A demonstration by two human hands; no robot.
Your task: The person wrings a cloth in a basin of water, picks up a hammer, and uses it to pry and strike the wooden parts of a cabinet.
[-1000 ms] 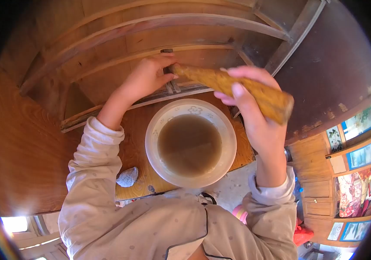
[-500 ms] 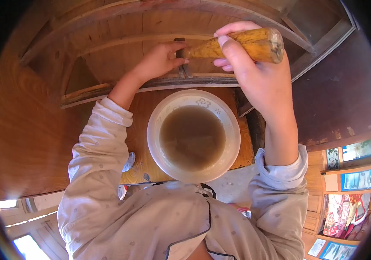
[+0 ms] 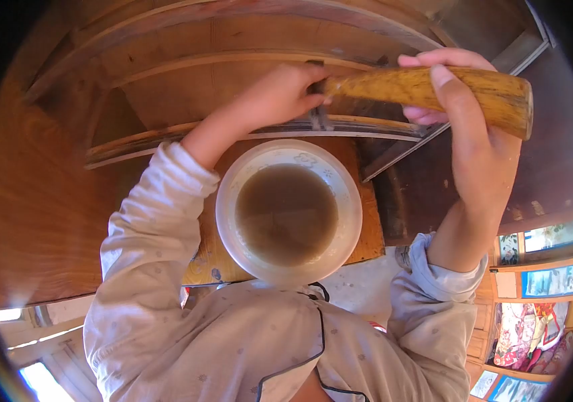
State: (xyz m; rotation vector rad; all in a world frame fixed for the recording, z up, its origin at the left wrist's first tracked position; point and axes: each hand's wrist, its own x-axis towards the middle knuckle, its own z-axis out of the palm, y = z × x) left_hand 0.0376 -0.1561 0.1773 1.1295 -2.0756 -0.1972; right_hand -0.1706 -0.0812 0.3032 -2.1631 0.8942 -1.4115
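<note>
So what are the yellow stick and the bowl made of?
The stick looks like wood, worn and slightly shiny: it has dark streaks and mottling. The bowl is pale and smooth, with a soft shine on its wall: maybe enamel, ceramic or plastic; I can't tell which.

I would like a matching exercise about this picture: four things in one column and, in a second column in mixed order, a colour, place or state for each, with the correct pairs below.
1. Wide basin
2. Liquid
3. Tapered wooden piece
4. Left hand

A. Brown and cloudy
B. At the narrow end of the tapered wooden piece
C. Pale, with floral marks inside
D. Held in the right hand

Pairs: 1-C; 2-A; 3-D; 4-B
</note>
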